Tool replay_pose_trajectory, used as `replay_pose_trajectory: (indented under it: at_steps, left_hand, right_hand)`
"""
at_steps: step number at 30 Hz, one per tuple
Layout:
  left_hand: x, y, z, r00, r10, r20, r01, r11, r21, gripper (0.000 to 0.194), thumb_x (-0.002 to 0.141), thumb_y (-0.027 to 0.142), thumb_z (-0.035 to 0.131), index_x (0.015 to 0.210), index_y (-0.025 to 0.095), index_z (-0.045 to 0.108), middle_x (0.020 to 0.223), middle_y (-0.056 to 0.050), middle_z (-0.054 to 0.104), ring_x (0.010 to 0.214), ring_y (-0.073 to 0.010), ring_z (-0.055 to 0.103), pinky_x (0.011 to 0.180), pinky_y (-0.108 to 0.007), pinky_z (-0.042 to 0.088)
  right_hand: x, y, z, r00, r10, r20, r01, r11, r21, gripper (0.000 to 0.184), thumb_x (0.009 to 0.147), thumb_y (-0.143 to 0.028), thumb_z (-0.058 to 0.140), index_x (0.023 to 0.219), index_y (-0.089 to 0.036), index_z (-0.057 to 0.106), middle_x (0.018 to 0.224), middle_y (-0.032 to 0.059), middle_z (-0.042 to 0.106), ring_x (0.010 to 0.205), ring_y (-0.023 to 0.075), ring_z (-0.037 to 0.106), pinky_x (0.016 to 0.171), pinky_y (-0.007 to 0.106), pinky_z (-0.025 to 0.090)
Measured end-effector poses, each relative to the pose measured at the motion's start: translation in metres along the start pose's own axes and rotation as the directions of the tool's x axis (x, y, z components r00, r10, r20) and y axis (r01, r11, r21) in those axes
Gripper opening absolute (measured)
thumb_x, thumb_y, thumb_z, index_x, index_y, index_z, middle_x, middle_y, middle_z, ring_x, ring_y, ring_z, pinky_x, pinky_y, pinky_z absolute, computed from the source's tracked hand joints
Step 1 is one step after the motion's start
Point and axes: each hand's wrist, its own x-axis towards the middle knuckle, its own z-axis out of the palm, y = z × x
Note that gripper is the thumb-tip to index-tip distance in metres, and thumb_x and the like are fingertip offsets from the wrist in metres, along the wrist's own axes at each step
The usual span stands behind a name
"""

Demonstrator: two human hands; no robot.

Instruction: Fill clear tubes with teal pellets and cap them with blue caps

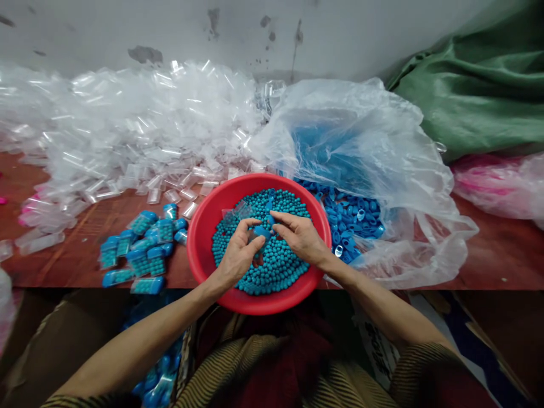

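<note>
Two bare hands meet over the middle of a red plastic basin (204, 224) that sits at the front edge of a reddish wooden table (501, 255). The left hand (238, 255) is curled closed around a small clear tube (258, 245), fingers wrapped round its body. The right hand (300, 235) pinches a blue cap (262, 231) between thumb and fingertips, right at the tube's mouth.

That tube looks very light, thin-walled and smooth, likely to slip or flex if squeezed hard, so a grip round the lower body seems the sound one. I judge the cap stiff and tiny, best held by its rim.

Under the hands the basin is heaped with teal beads (276, 266), round, matte and loose, the sort that would roll away at a nudge. More empty tubes (127, 130) lie in a glossy, tangled pile across the back left of the table. Filled, capped tubes (142, 246) sit in a loose cluster just left of the basin. To the right, a crinkled transparent bag (382, 147) spills more blue caps (348, 218) beside the basin's rim. Green cloth (476, 85) is bunched in the far right corner, above a pink bag (497, 184).
</note>
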Motion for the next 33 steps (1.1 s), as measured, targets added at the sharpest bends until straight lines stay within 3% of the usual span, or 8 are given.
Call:
replay_pose_trajectory:
  at_steps: [4, 7, 9, 15, 18, 23, 27, 33]
  left_hand:
    - [0.000, 0.000, 0.003, 0.998, 0.044, -0.044, -0.044, 0.999, 0.015, 0.047, 0.079, 0.031, 0.058, 0.121, 0.024, 0.038, 0.056, 0.010, 0.041, 0.040, -0.0061, 0.042, 0.039, -0.018, 0.034]
    - [0.000, 0.000, 0.003, 0.995, 0.088, -0.039, -0.086, 0.995, 0.045, 0.044, 0.080, 0.027, 0.057, 0.120, 0.021, 0.043, 0.060, 0.008, 0.039, 0.048, -0.0055, 0.038, 0.046, -0.018, 0.032]
    - [0.000, 0.001, 0.003, 0.995, 0.099, -0.016, -0.098, 0.993, 0.070, 0.043, 0.079, 0.025, 0.058, 0.119, 0.018, 0.045, 0.064, 0.006, 0.042, 0.053, -0.0061, 0.037, 0.049, -0.019, 0.032]
    - [-0.002, 0.002, 0.003, 0.997, 0.077, -0.002, -0.077, 0.994, 0.072, 0.045, 0.075, 0.028, 0.061, 0.116, 0.016, 0.045, 0.069, 0.005, 0.044, 0.059, -0.0082, 0.038, 0.055, -0.021, 0.034]
    - [-0.002, 0.003, 0.006, 0.996, 0.065, -0.056, -0.059, 0.994, 0.091, 0.037, 0.076, 0.030, 0.060, 0.108, 0.016, 0.048, 0.069, 0.005, 0.045, 0.059, -0.0080, 0.039, 0.055, -0.021, 0.033]
    - [-0.002, 0.003, 0.014, 0.995, 0.062, -0.079, -0.055, 0.995, 0.084, 0.024, 0.076, 0.030, 0.059, 0.094, 0.019, 0.049, 0.066, 0.006, 0.046, 0.058, -0.0078, 0.040, 0.055, -0.020, 0.033]
    - [-0.001, -0.002, 0.017, 0.991, 0.076, -0.109, -0.070, 0.996, 0.056, 0.021, 0.073, 0.027, 0.061, 0.089, 0.019, 0.048, 0.070, 0.005, 0.051, 0.062, -0.0083, 0.045, 0.060, -0.020, 0.036]
    - [0.001, 0.003, 0.017, 0.995, -0.003, -0.095, -0.008, 0.993, -0.117, 0.034, 0.071, 0.034, 0.066, 0.096, 0.018, 0.049, 0.072, 0.005, 0.054, 0.063, -0.0085, 0.049, 0.060, -0.020, 0.040]
  right_hand:
    - [-0.008, -0.010, 0.006, 0.968, -0.196, 0.160, 0.237, 0.922, -0.305, 0.044, 0.088, -0.030, 0.049, 0.129, -0.014, 0.048, 0.116, 0.0162, 0.060, 0.108, 0.0257, 0.057, 0.089, 0.042, 0.048]
    - [-0.013, -0.017, 0.011, 0.960, -0.138, 0.243, 0.236, 0.865, -0.443, 0.079, 0.077, -0.043, 0.064, 0.139, -0.011, 0.029, 0.127, 0.0229, 0.049, 0.111, 0.0330, 0.055, 0.080, 0.045, 0.052]
    - [-0.016, -0.020, 0.014, 0.965, -0.076, 0.249, 0.198, 0.836, -0.512, 0.090, 0.073, -0.046, 0.067, 0.141, -0.010, 0.021, 0.128, 0.0250, 0.046, 0.108, 0.0350, 0.056, 0.073, 0.044, 0.053]
    - [-0.018, -0.024, 0.016, 0.962, -0.051, 0.268, 0.204, 0.786, -0.584, 0.090, 0.077, -0.051, 0.060, 0.142, -0.011, 0.013, 0.122, 0.0237, 0.048, 0.097, 0.0327, 0.060, 0.063, 0.041, 0.054]
    - [-0.018, -0.020, 0.018, 0.952, -0.073, 0.296, 0.242, 0.771, -0.589, 0.088, 0.078, -0.051, 0.058, 0.140, -0.009, 0.014, 0.119, 0.0229, 0.049, 0.092, 0.0312, 0.061, 0.060, 0.040, 0.054]
    - [-0.021, -0.012, 0.029, 0.978, -0.122, 0.169, 0.201, 0.770, -0.605, 0.081, 0.075, -0.050, 0.057, 0.135, -0.007, 0.023, 0.107, 0.0185, 0.052, 0.086, 0.0280, 0.060, 0.057, 0.036, 0.053]
    - [-0.024, -0.011, 0.035, 0.983, -0.098, 0.154, 0.174, 0.763, -0.623, 0.079, 0.073, -0.050, 0.059, 0.132, -0.008, 0.028, 0.104, 0.0177, 0.053, 0.085, 0.0288, 0.060, 0.058, 0.037, 0.053]
    - [-0.019, -0.010, 0.029, 0.988, -0.103, 0.115, 0.144, 0.886, -0.442, 0.072, 0.073, -0.039, 0.063, 0.132, -0.014, 0.030, 0.111, 0.0151, 0.051, 0.094, 0.0268, 0.058, 0.071, 0.041, 0.053]
